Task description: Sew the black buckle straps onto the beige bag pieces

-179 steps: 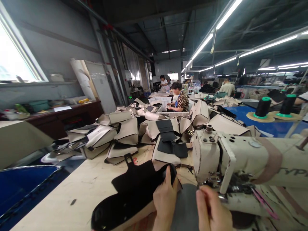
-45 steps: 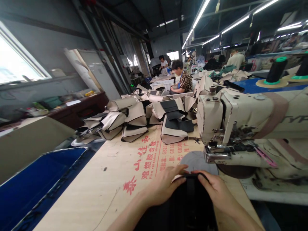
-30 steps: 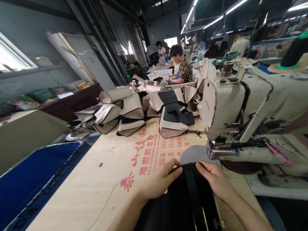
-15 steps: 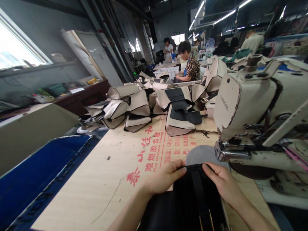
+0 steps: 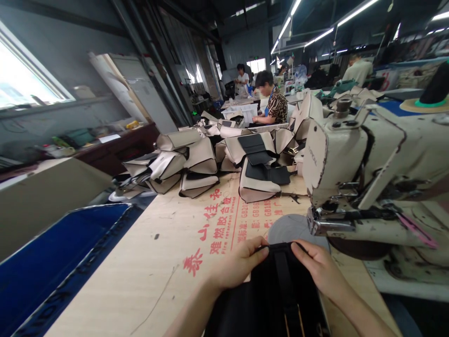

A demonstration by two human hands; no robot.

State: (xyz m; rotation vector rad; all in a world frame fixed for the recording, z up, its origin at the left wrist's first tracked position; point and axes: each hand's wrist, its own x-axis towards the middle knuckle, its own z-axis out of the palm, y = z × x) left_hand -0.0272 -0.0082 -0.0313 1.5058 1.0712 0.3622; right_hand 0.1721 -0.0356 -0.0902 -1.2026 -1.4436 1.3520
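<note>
A black bag (image 5: 259, 304) with a strap down its middle and gold-coloured metal edges lies at the bottom of the view, near the front of the plywood table. My left hand (image 5: 242, 262) pinches its far edge on the left, thumb on top. On the right of the same edge, my right hand (image 5: 314, 264) grips it between thumb and fingers. The strap (image 5: 283, 271) runs between both hands. Just beyond them is a round grey plate (image 5: 293, 228) on the table. The bag's near end is cut off by the frame.
A sewing machine (image 5: 336, 159) stands close on the right. Beige and black bag pieces (image 5: 196, 154) are heaped across the table's far side. A blue bin (image 5: 63, 262) sits at the left. Beyond the heap a person in a patterned shirt (image 5: 278, 105) sits working.
The view has turned slightly right, so more of the sewing machine shows. Both hands keep their hold on the bag, with hardly any movement.
</note>
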